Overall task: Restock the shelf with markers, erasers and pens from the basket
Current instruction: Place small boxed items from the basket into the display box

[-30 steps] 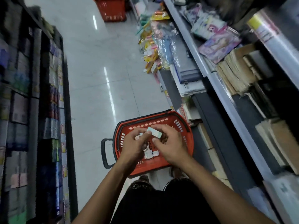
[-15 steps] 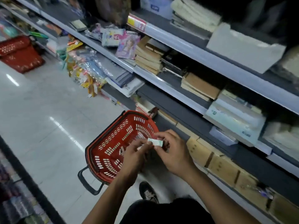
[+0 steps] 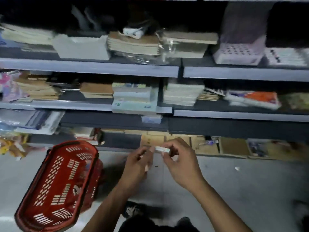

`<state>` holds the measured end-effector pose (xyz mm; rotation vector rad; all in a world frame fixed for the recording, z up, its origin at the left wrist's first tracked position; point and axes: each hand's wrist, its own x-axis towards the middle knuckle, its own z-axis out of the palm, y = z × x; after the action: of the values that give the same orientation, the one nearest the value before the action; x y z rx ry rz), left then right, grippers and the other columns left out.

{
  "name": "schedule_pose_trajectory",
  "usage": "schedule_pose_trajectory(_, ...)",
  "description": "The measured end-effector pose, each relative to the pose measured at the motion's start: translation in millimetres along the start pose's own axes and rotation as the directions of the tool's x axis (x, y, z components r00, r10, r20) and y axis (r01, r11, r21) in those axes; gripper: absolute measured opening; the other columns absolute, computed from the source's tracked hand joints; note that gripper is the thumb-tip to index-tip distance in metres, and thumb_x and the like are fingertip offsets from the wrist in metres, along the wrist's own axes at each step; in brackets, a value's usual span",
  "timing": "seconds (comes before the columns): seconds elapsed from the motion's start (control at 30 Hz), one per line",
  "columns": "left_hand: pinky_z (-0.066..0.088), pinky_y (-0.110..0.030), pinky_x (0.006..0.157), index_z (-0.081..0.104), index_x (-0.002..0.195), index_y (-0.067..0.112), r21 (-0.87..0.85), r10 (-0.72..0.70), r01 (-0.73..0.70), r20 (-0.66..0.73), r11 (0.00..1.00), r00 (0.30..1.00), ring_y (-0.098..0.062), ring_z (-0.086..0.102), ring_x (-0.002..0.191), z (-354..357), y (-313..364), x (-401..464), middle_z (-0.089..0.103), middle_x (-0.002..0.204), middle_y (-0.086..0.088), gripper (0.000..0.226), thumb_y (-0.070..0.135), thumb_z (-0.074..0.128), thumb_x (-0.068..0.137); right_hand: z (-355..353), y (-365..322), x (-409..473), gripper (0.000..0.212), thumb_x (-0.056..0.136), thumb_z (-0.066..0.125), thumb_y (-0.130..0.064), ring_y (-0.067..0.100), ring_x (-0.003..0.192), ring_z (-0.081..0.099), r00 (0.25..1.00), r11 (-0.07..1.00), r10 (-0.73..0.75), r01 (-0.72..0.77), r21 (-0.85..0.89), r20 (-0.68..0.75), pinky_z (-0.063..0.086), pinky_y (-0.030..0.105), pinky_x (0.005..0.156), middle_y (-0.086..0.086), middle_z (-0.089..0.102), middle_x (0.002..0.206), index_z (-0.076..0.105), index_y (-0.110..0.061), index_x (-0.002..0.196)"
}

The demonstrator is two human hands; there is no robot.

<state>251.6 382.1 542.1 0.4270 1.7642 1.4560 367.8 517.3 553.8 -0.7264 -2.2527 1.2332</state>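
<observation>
A small white eraser is held between both hands in front of the bottom shelf. My right hand pinches its right end with curled fingers. My left hand pinches its left end with thumb and fingertips. The red basket stands on the floor to the left of my hands, tilted in view; what lies inside it is blurred. The grey shelf fills the upper view, stacked with notebooks and paper packs.
Brown boxes line the bottom shelf just behind my hands. A pale paper pack juts over the middle shelf edge. Packaged goods hang at the far left. My shoes and grey floor lie below.
The view has swung from the aisle round to face the shelf. Both hands kept hold of the eraser and moved off the basket, which now sits to their left.
</observation>
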Motion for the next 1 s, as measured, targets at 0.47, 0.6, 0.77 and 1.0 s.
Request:
schedule_pose_trajectory(0.47, 0.024, -0.03, 0.05, 0.072, 0.103, 0.016, -0.043, -0.013, 0.031, 0.374, 0.999, 0.928, -0.015, 0.042, 0.061, 275, 31, -4, 0.051, 0.076, -0.01, 0.028, 0.039, 0.066, 0.089, -225, 84, -91, 0.031, 0.089, 0.081, -0.015, 0.006, 0.081, 0.068, 0.853, 0.881, 0.388, -0.232, 0.413, -0.349, 0.053, 0.017, 0.074, -0.01, 0.071, 0.086, 0.071, -0.035, 0.11)
schedule_pose_trajectory(0.6, 0.026, -0.029, 0.048, 0.074, 0.111, 0.015, -0.072, 0.075, -0.049, 0.417, 0.996, 0.906, -0.02, 0.04, 0.06, 331, 46, 16, 0.05, 0.073, -0.01, 0.033, 0.042, 0.067, 0.093, -270, 104, -80, 0.022, 0.091, 0.08, -0.02, 0.015, 0.081, 0.069, 0.797, 0.85, 0.441, -0.224, 0.476, -0.412, 0.058, 0.031, 0.075, -0.003, 0.074, 0.084, 0.072, -0.03, 0.108)
schedule_pose_trajectory(0.77, 0.026, -0.026, 0.046, 0.073, 0.114, 0.014, -0.147, 0.106, -0.045, 0.446, 0.988, 0.889, -0.018, 0.038, 0.055, 396, 65, 60, 0.049, 0.073, -0.013, 0.044, 0.048, 0.072, 0.086, -332, 136, -46, 0.027, 0.09, 0.079, -0.01, 0.032, 0.09, 0.069, 0.789, 0.852, 0.419, -0.17, 0.495, -0.45, 0.059, 0.044, 0.082, 0.006, 0.073, 0.094, 0.073, -0.027, 0.109)
schedule_pose_trajectory(1.0, 0.04, -0.027, 0.049, 0.072, 0.094, 0.025, -0.02, 0.276, -0.292, 0.4, 0.956, 0.874, -0.008, 0.054, 0.053, 487, 100, 133, 0.064, 0.07, 0.005, 0.03, 0.053, 0.071, 0.086, -420, 183, 16, 0.044, 0.088, 0.072, 0.01, 0.042, 0.081, 0.063, 0.788, 0.833, 0.432, -0.162, 0.529, -0.439, 0.056, 0.049, 0.073, 0.022, 0.067, 0.093, 0.072, -0.024, 0.116)
